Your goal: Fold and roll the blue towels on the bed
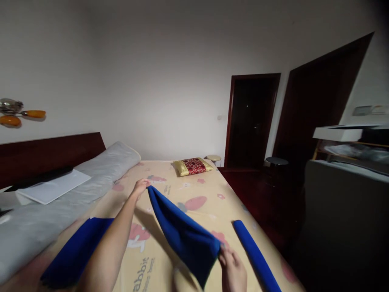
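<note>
Altogether three blue cloths (185, 233), one held

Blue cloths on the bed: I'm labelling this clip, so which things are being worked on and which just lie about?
In hand: blue cloth, stretched between left hand and right hand.
Lying about: rolled blue cloth, flat blue cloth, red-and-gold pillow, grey bolster, white paper.

A deep blue cloth (185, 235) hangs over a pale yellow bedsheet (194, 190) printed with pink rabbits and flowers. At the bed's far edge lies a red-and-gold brocade cushion (193, 166); beyond it, a dark reddish-brown door (252, 119) breaks white walls (158, 73).
</note>
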The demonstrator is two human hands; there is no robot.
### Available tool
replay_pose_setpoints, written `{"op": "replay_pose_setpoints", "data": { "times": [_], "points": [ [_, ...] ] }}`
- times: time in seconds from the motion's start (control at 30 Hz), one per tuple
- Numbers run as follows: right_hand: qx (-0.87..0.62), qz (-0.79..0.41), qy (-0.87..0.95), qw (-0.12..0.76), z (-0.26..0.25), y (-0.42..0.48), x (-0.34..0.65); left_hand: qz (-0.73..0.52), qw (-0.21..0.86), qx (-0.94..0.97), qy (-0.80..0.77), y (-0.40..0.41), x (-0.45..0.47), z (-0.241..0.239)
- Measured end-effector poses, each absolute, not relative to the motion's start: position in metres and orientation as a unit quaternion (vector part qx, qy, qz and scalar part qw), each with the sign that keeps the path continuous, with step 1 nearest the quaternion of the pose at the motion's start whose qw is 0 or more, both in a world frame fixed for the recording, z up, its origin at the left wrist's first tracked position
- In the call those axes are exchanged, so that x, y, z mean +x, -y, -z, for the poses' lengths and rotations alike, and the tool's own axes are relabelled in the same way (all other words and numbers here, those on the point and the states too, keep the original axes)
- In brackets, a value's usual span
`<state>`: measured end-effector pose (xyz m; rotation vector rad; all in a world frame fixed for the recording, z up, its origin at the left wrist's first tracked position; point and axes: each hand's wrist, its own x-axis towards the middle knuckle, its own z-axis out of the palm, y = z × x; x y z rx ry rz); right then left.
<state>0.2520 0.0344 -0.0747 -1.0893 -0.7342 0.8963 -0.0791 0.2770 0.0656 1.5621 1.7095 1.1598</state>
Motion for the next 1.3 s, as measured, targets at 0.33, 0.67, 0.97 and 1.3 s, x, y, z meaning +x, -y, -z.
{"op": "replay_pose_setpoints", "data": {
  "times": [0.33, 0.67, 0.97, 1.3],
  "points": [
    [-0.386, -0.484, 0.297, 0.727, -0.061, -0.106, 0.325, -0.471, 0.345, 0.574, -0.574, -0.175, -0.142, -0.127],
    [-0.451, -0.376, 0.469, 0.659, -0.095, -0.121, 0.360, -0.479, 0.269, 0.627, -0.552, -0.151, -0.150, -0.151],
    [-0.573, -0.223, 0.594, 0.519, -0.074, -0.151, 0.362, -0.463, 0.263, 0.627, -0.568, -0.185, -0.160, -0.110],
    [-0.660, -0.127, 0.625, 0.398, -0.015, -0.185, 0.354, -0.429, 0.235, 0.625, -0.608, -0.224, -0.156, -0.032]
  ]
}}
